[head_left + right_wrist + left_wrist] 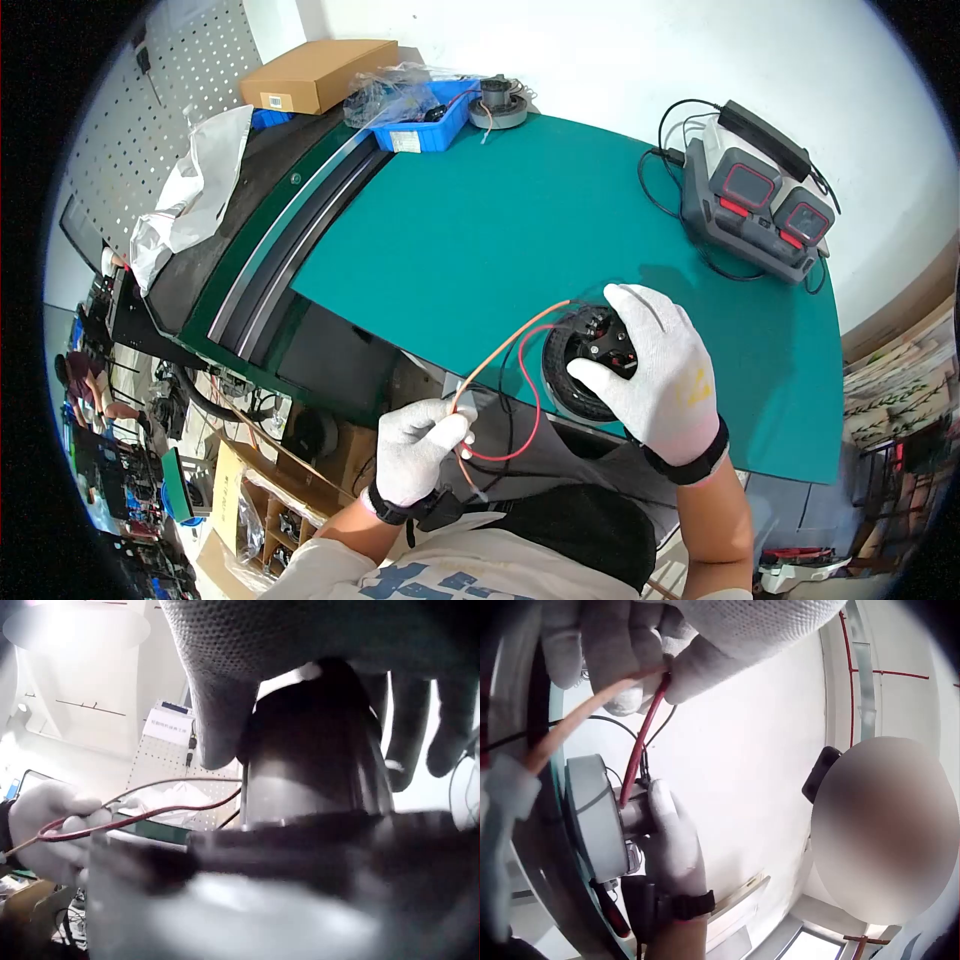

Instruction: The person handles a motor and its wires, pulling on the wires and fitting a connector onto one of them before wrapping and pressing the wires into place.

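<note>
At the green bench (pixel 560 230), near edge, my right hand (pixel 655 365) curled its fingers round the motor (pixel 565 368); my left hand (pixel 420 450) pinched its wires (pixel 505 349), not yet attached, I judged.

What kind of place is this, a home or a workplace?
Most likely an assembly or repair workshop: a green bench mat, a pegboard wall, a blue parts bin, and a round motor with loose wires.
</note>
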The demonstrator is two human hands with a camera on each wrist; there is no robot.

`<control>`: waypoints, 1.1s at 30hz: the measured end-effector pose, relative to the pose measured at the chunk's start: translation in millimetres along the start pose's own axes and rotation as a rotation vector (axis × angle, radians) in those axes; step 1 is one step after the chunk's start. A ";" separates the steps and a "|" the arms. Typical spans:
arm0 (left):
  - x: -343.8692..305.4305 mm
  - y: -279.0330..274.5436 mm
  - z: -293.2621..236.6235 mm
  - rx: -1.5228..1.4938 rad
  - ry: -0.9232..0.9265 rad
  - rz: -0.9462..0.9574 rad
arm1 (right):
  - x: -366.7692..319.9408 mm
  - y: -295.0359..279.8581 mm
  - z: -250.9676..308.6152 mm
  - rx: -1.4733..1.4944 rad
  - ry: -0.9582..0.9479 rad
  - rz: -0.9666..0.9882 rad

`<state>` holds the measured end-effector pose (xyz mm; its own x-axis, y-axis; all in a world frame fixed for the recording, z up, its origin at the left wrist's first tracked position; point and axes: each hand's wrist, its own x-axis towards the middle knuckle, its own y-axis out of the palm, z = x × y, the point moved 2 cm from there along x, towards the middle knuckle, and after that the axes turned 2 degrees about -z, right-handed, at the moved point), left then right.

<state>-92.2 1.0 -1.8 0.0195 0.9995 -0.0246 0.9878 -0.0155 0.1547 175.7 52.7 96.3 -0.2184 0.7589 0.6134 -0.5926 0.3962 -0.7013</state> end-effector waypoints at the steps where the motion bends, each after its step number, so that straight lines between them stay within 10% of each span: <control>1: -1.2 0.1 1.5 0.002 0.006 0.004 | -1.7 -2.6 0.9 -0.003 -0.023 -0.009; 9: -10.0 -5.4 16.1 0.158 -0.076 0.253 | -22.8 -22.9 0.5 0.114 0.163 0.085; 16: 3.0 -6.8 -2.0 0.043 0.410 0.372 | -40.6 -14.9 0.1 0.193 0.134 0.003; 21: 10.1 23.8 -33.3 0.106 0.135 0.118 | -75.7 -12.6 19.9 0.058 0.032 -0.313; 33: 34.4 83.8 -26.5 0.079 0.049 0.428 | -83.0 11.1 36.2 0.311 0.174 -0.045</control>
<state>-12.8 34.8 36.4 0.4247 0.9025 0.0722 0.9009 -0.4292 0.0650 159.1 -24.6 50.8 -0.0677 0.8316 0.5513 -0.8121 0.2750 -0.5147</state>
